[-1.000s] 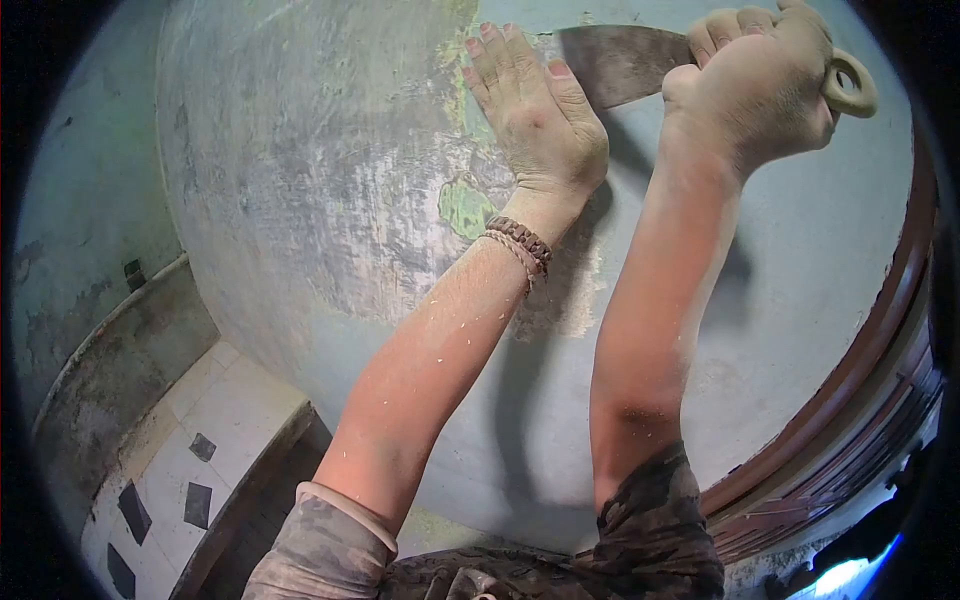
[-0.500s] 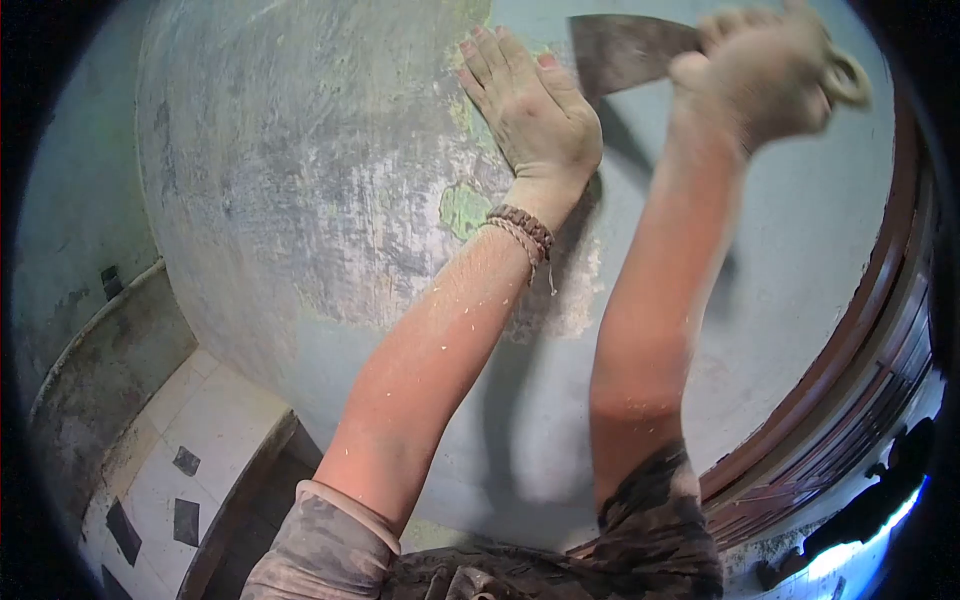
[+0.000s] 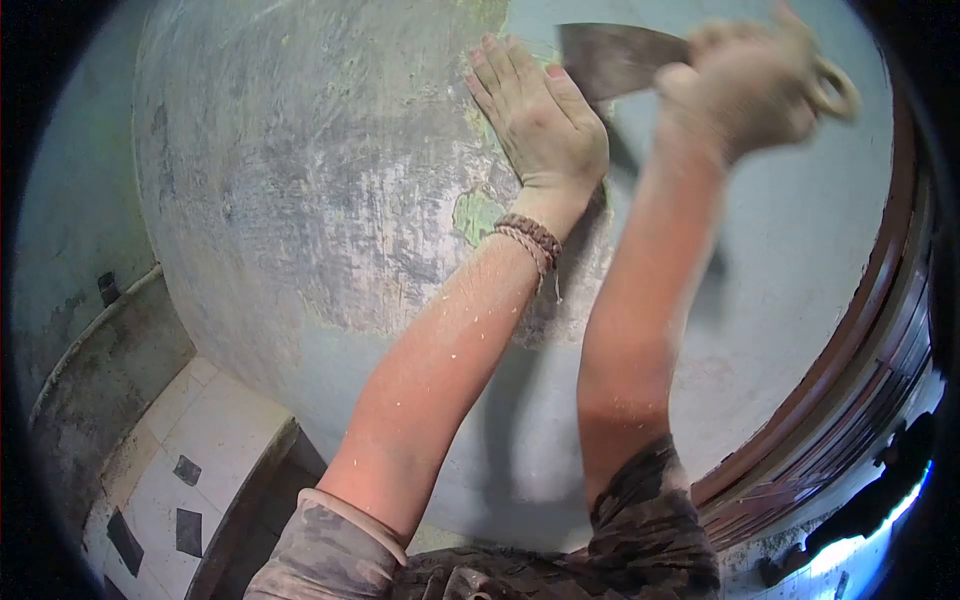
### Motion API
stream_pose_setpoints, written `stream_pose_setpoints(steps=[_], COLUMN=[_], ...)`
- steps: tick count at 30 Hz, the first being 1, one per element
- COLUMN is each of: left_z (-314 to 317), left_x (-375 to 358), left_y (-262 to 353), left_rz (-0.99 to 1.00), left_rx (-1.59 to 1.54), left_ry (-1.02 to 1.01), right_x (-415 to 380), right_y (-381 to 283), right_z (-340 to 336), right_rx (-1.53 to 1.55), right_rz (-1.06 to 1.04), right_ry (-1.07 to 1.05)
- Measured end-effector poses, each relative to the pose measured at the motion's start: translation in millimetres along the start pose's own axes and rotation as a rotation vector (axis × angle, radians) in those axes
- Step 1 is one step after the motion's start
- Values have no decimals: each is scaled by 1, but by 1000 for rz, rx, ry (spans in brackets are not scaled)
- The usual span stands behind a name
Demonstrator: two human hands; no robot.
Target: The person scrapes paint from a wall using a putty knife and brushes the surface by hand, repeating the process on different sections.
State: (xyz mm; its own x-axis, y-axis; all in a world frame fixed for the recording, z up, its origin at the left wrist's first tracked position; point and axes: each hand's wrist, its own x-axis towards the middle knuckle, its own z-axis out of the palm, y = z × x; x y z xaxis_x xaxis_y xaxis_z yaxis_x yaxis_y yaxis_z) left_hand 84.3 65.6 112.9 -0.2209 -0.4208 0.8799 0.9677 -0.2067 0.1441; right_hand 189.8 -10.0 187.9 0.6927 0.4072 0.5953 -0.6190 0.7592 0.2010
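Observation:
My left hand lies flat against the wall, fingers stretched upward, at the border of the scraped grey patch. Dust covers its skin, and a braided bracelet circles the wrist. To its right, my right hand is wrapped round the handle of a wide-bladed scraper. The blade points left, its edge close to my left fingertips at the paint edge. The handle's ringed end shows beyond my fist, which is slightly blurred. A green paint remnant sits beside my left wrist.
Pale blue-green paint covers the wall at right, up to a brown frame. At lower left is a white tiled ledge with dark square insets, below a low curved partition. Bright light enters at lower right.
My right hand and the scraper have shifted a little left and down, bringing the blade nearer my left hand. My left hand stays flat on the wall.

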Motion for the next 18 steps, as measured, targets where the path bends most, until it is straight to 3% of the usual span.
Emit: stream_pose_setpoints(steps=[3,4,5,7,8,12,15,18], left_z=[-1,0,1,0,-1,-3,-3,-1], left_x=[-2,-2,1,-4,-5,-5,-5,-8], left_y=[0,0,-1,1,1,1,1,0], left_rz=[13,10,11,4,4,20,3,23], left_rx=[1,-2,-2,-8,-11,-34,-35,-24], left_ry=[-17,-19,-8,-10,-8,-2,-11,59], right_x=[-6,-3,0,-1,7,5,28,6], right_y=[22,25,27,1,-6,33,21,26], right_z=[18,12,8,1,-4,-11,-23,-15], right_rx=[-170,-58,-60,-43,57,130,273,161], right_rz=[-172,-199,-202,-52,-3,-18,81,50], right_ry=[165,28,28,-68,19,-161,-122,-140])
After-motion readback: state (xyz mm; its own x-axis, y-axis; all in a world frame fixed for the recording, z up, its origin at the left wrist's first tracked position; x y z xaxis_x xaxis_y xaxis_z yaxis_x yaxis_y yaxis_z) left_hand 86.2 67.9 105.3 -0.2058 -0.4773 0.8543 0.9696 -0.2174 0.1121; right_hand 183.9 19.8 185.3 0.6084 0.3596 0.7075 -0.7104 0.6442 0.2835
